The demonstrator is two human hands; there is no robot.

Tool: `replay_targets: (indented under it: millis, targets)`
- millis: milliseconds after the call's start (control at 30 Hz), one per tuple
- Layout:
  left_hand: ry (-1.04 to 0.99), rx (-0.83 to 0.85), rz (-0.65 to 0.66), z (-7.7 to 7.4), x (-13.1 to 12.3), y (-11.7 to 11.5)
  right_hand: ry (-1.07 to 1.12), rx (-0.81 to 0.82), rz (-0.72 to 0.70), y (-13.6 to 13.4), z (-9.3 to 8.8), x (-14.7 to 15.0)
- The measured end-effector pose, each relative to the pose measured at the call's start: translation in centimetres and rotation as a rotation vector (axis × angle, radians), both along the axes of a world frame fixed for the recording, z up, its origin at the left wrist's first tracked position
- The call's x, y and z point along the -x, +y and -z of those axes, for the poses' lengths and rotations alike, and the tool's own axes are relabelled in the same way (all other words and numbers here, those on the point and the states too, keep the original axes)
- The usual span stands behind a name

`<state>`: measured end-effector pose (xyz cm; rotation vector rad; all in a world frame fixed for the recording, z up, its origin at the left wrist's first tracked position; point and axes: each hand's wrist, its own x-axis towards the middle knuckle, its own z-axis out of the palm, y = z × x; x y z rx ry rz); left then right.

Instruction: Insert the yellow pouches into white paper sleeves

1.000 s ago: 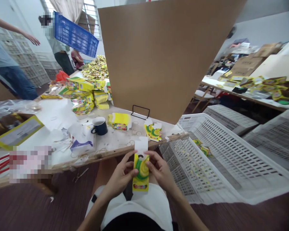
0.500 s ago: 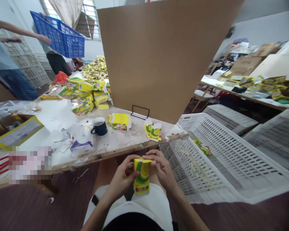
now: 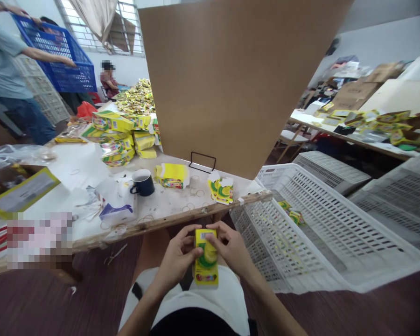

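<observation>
A small yellow and green carton (image 3: 207, 266) is held upright over my lap, its printed front facing me. My left hand (image 3: 180, 252) grips its left side, thumb on the front face. My right hand (image 3: 231, 247) holds the upper right corner, with the thumb pressed near the top by a barcode patch. The top end looks folded over. On the table edge beyond my hands lie a few flattened yellow-green cartons (image 3: 221, 189). A bundle of yellow cartons (image 3: 173, 175) sits to their left.
A white crate (image 3: 322, 233) with a few cartons inside stands at my right. A tall cardboard sheet (image 3: 238, 88) stands on the table behind a wire stand (image 3: 202, 162). Left are a dark mug (image 3: 143, 183), a tissue pack (image 3: 117, 207) and stacked cartons (image 3: 117, 140). People carry a blue crate (image 3: 59, 60).
The carton's top flap, raised before, is now folded down, and my right thumb has moved onto the front. The people at the left have shifted the blue crate leftward.
</observation>
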<state>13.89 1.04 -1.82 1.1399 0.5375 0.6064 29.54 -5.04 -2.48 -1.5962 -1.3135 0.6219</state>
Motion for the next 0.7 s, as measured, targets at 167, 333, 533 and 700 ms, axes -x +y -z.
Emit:
replay_targets:
  millis: [167,333,533,700]
  targets:
    - [0.057,-0.069,-0.079,0.5,-0.1,-0.2,-0.119,-0.092,0.077,-0.7,-0.7,-2.9]
    - [0.121,-0.164,-0.185,1.2,0.1,0.6,-0.604,-0.343,0.846,-0.4,-3.0,-10.3]
    - [0.187,-0.164,-0.107,1.3,-0.1,0.3,-0.793,0.008,0.353,6.4,1.5,-10.7]
    - [0.154,-0.145,-0.153,1.4,0.2,1.1,-0.779,0.064,0.246,9.3,3.2,-11.6]
